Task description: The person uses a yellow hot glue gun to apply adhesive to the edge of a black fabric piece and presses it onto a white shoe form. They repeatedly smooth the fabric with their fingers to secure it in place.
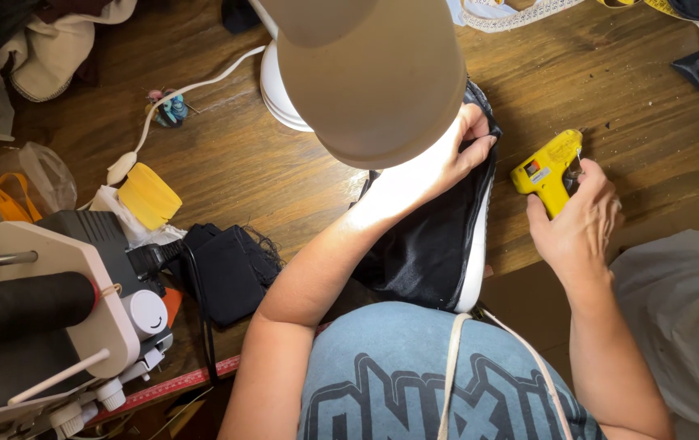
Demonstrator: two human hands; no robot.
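Note:
A black satin fabric piece with a white edge lies on the wooden table in front of me. My left hand pinches its far edge, right under a lit desk lamp whose shade hides part of the cloth. My right hand grips a yellow glue gun, held just to the right of the fabric, a little apart from it.
A white sewing machine with a black thread spool stands at the lower left. Next to it lie a folded black cloth, a yellow tape roll and a red ruler. White fabric drapes at right; lace trim lies at the top.

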